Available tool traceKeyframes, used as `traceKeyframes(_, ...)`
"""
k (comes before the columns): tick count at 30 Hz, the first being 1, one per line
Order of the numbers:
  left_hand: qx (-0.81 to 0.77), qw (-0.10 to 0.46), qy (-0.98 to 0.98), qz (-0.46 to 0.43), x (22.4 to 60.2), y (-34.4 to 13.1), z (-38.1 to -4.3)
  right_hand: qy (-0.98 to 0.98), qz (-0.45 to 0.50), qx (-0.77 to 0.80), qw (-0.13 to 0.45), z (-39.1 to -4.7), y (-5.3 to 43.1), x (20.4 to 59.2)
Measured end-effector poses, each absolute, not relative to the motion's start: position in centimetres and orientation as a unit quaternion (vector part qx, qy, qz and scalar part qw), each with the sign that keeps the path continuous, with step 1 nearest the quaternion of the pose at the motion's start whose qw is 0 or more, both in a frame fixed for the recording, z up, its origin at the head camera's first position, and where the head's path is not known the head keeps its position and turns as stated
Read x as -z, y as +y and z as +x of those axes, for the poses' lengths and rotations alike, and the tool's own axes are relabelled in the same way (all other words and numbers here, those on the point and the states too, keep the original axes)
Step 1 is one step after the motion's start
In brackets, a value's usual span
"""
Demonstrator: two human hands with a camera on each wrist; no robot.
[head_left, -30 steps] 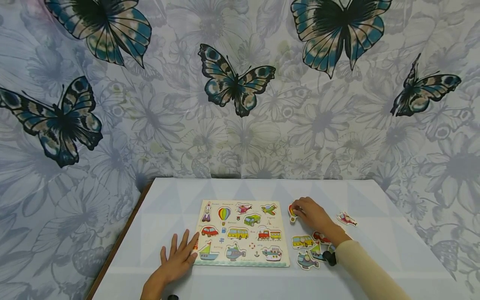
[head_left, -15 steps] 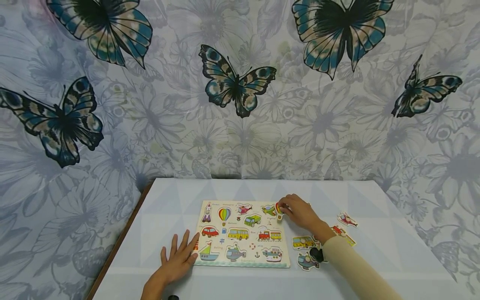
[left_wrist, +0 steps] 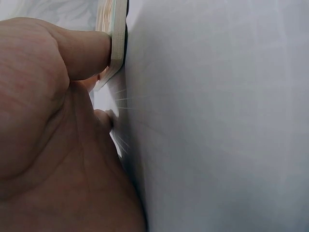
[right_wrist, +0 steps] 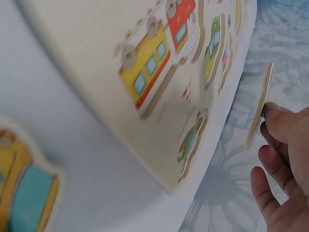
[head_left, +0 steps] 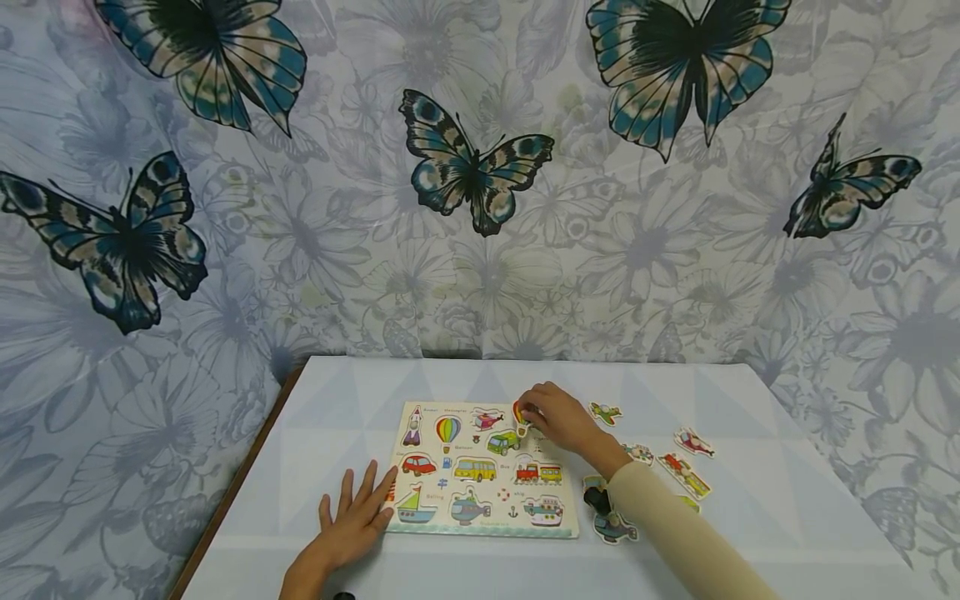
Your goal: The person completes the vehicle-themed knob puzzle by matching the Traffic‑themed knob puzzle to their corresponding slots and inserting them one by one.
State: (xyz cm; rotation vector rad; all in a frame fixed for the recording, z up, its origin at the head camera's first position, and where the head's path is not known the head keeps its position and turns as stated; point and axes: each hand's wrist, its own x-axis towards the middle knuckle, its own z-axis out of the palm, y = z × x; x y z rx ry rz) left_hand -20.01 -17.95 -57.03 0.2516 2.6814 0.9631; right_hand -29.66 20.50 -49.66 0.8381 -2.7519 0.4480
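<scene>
A cream puzzle board (head_left: 572, 518) with printed vehicle shapes lies flat on the table. My left hand (head_left: 348, 521) rests at its left side with fingers spread, fingertips over the edge; in the left wrist view the thumb (left_wrist: 89, 53) presses the board's edge (left_wrist: 117, 36). Over the board's upper right part, my right hand (head_left: 561, 417) pinches a hot-air balloon puzzle piece (head_left: 517, 412) between thumb and fingers. In the right wrist view that piece (right_wrist: 260, 106) appears edge-on, held up off the board, with the other fingers loosely bent.
Loose puzzle pieces lie right of the board: a green plane (head_left: 604, 412), a helicopter (head_left: 694, 442), a train (head_left: 686, 477), a ship (head_left: 641, 452) and a submarine (head_left: 617, 527). My right sleeve (head_left: 675, 533) and a black wrist-worn object (head_left: 597, 500) cover others. A butterfly-patterned backdrop (head_left: 480, 292) stands behind the table.
My right hand has carried the balloon piece leftward from the table right of the board to above the board, uncovering the green plane piece. My left hand has stayed in place.
</scene>
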Motion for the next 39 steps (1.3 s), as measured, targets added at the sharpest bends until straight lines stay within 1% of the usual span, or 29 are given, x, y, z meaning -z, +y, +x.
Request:
traceKeyframes(10,-0.333,0.139,0.929,0.087,56.8,-17.9,-19.9,-0.934,0.311,-0.152,0.085,-30.4,16.9,50.1)
traceKeyframes(17,-0.344,0.139,0.924,0.089,55.6,-17.4,-19.3,-0.940,0.313,-0.126,0.055,-30.8,14.1,50.5)
traceKeyframes(23,-0.338,0.155,0.925,0.084,54.4,-17.1,-19.1,-0.938,0.321,-0.125,0.040,-30.9,11.8,50.7)
traceKeyframes(27,-0.328,0.166,0.926,0.080,54.1,-17.1,-19.1,-0.937,0.325,-0.122,0.042,-31.0,10.5,51.0)
traceKeyframes(32,-0.334,0.165,0.924,0.083,55.3,-17.6,-19.6,-0.937,0.325,-0.120,0.048,-31.5,9.3,51.5)
traceKeyframes(36,-0.335,0.156,0.925,0.088,56.3,-17.9,-19.9,-0.942,0.313,-0.115,0.038,-31.7,8.5,51.6)
traceKeyframes(39,-0.343,0.150,0.923,0.089,56.1,-17.7,-19.8,-0.946,0.303,-0.114,0.025,-31.7,8.2,51.6)
